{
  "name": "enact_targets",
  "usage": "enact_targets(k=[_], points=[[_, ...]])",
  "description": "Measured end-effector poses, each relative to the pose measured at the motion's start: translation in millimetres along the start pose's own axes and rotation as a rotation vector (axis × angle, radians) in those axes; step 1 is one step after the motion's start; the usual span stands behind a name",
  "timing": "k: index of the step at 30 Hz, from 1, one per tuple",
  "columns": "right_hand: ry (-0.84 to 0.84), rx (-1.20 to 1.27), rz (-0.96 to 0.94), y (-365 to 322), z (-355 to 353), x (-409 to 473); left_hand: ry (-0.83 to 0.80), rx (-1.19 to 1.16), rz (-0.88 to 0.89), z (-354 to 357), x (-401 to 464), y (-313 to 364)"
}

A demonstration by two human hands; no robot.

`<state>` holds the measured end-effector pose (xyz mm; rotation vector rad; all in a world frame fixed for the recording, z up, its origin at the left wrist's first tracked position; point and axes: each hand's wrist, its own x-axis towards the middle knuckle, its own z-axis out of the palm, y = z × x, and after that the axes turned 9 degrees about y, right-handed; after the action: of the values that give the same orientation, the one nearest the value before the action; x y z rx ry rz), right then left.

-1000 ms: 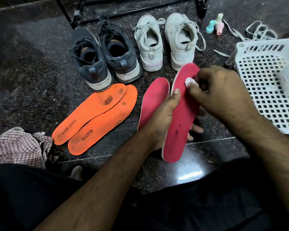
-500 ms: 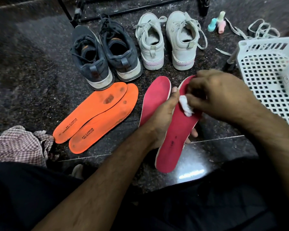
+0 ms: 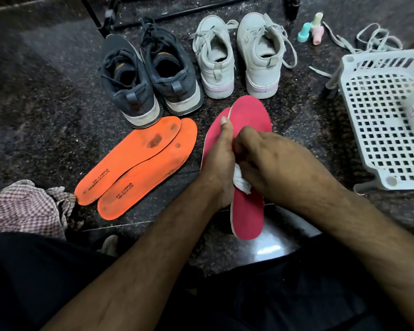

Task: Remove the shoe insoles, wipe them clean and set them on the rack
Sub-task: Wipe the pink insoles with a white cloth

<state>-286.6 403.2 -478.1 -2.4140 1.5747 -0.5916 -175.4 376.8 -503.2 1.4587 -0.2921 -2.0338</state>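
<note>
- Nearest the camera: dark trousers (image 3: 46, 278) across the bottom of the frame; both bare forearms reach forward from it over a dark speckled stone floor (image 3: 34, 103).
- Near left: a crumpled checked cloth (image 3: 22, 206) on the floor.
- Left hand (image 3: 219, 168): fingers wrapped round the left edge of the pink insole (image 3: 249, 120), thumb laid up along that edge, tip pointing far. It holds the insole lifted and tilted, heel end near, toe end far.
- Right hand (image 3: 273, 163): fingers curled, pinching a small white wipe (image 3: 240, 181) and pressing it onto the insole's mid section, just beside the left palm.
- A second pink insole (image 3: 215, 126) shows as a sliver behind the left hand; whether it touches the held one, cannot tell.
- Left of the hands: two orange insoles (image 3: 139, 163) flat on the floor, side by side and overlapping, dark stains near their toe ends.
- Right: a white perforated plastic basket (image 3: 380, 120), with something pale and blurred in it.
- Farther: a dark pair of sneakers (image 3: 151, 77) left, a pale grey pair of sneakers (image 3: 239, 56) right, heels toward the camera.
- Far right: loose laces (image 3: 368, 41) and small pastel bottles (image 3: 312, 32).
- Farthest: black rack bars (image 3: 177, 13) along the top edge.
</note>
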Motion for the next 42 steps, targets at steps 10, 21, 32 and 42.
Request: enact_targets(k=[10, 21, 32, 42], points=[[-0.128, -0.003, -0.056, -1.9, -13.5, -6.4, 0.096, -0.079, -0.020, -5.1, 1.5, 11.4], [0.257, -0.054, 0.310, 50.9, -28.1, 23.5, -0.166, 0.218, 0.034, 2.9, -6.3, -6.5], [0.025, -0.052, 0.193, 34.5, -18.1, 14.8, -0.107, 0.175, 0.045, -0.6, 3.1, -4.4], [-0.200, -0.048, 0.025, 10.9, -12.7, 6.6, -0.079, 0.103, 0.020, -2.7, 6.3, -2.9]])
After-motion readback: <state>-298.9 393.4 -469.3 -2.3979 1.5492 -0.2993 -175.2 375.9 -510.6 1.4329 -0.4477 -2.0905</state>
